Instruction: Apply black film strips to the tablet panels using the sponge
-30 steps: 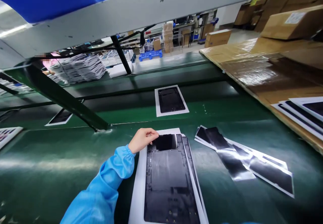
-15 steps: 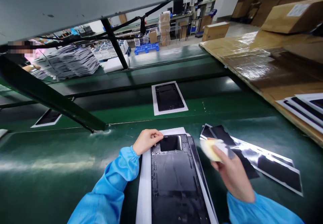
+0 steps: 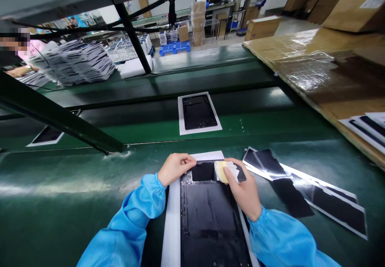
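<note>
Head view: left hand [image 3: 175, 169] pinches black film [image 3: 203, 172] at its corner; right hand [image 3: 246, 190] grips a yellow pad [image 3: 221, 171]. Advisably, keep the corner steady, pad flat.

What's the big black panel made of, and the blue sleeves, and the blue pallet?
Black panel: probably plastic, perhaps metal, with a smooth, soft sheen. Blue sleeves: likely thin synthetic cloth, slightly shiny, bunched into wrinkles. Blue pallet: probably plastic, evenly blue with openings; too far to judge finish.

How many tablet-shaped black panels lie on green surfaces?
3: the front panel, the middle panel beyond it, the left panel partly behind the post. More may be hidden beneath.
</note>
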A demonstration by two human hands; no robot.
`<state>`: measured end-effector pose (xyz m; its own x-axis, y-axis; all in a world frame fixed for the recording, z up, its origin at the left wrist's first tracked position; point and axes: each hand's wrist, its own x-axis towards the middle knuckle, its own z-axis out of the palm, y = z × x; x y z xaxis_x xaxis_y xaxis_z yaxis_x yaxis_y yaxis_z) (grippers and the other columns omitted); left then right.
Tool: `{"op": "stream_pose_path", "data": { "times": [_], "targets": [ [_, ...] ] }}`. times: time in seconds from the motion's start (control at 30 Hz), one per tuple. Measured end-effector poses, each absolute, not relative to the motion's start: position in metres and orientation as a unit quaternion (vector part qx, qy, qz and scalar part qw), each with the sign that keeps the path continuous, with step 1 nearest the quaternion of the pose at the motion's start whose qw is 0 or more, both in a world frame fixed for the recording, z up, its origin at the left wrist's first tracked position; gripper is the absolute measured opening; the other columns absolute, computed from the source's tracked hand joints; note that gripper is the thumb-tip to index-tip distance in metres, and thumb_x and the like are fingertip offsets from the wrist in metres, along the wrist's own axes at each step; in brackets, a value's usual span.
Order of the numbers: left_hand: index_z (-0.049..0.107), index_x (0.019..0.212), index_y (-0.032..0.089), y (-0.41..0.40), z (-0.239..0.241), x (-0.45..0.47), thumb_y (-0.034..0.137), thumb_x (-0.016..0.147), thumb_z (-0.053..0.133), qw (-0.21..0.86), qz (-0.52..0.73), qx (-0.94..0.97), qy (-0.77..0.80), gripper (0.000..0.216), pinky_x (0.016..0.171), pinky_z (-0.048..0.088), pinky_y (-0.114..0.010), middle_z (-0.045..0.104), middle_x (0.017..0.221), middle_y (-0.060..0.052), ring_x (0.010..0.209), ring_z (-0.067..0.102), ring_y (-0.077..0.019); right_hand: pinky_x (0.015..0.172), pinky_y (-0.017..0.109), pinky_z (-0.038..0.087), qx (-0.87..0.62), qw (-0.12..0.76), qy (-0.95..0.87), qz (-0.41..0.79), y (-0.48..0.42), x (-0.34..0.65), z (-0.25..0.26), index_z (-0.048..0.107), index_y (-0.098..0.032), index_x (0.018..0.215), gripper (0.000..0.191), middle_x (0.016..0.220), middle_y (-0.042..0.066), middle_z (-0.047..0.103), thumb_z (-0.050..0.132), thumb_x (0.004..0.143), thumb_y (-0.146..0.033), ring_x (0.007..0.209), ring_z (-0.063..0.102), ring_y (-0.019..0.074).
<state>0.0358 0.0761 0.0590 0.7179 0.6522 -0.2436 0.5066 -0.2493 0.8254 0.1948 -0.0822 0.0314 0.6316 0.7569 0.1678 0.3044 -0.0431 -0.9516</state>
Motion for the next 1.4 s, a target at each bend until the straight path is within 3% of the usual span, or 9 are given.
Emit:
{"op": "stream_pose_path", "data": {
  "times": [0.2,0.37,1.4],
  "targets": [
    [0.071,0.079,0.015,0.0761,0.0577,0.0357,0.035,0.077,0.058,0.48,0.076,0.792,0.369,0.024,0.049,0.039,-0.019,0.063,0.061,0.0,0.05,0.052,-0.0111,0.068,0.031,0.052,-0.712,0.555,-0.401,0.158,-0.0837,0.1946,0.0335,0.06,-0.02,0.101,0.027,0.09,0.005,0.066,0.054,0.089,-0.044,0.073,0.063,0.0231],
    [0.071,0.079,0.015,0.0766,0.0572,0.0351,0.035,0.078,0.058,0.475,0.076,0.795,0.369,0.024,0.049,0.039,-0.019,0.063,0.059,0.0,0.049,0.052,-0.0112,0.061,0.029,0.051,-0.714,0.545,-0.411,0.155,-0.0843,0.1955,0.0301,0.06,-0.021,0.1,0.025,0.09,0.004,0.067,0.054,0.088,-0.042,0.067,0.063,0.0217],
    [0.071,0.079,0.015,0.0764,0.0593,0.0363,0.033,0.078,0.059,0.472,0.082,0.797,0.367,0.021,0.049,0.039,-0.019,0.062,0.058,0.001,0.049,0.054,-0.0118,0.057,0.028,0.049,-0.727,0.513,-0.428,0.158,-0.0833,0.1969,0.0294,0.06,-0.021,0.101,0.027,0.085,0.003,0.068,0.052,0.088,-0.043,0.063,0.063,0.0216]
  ]
}}
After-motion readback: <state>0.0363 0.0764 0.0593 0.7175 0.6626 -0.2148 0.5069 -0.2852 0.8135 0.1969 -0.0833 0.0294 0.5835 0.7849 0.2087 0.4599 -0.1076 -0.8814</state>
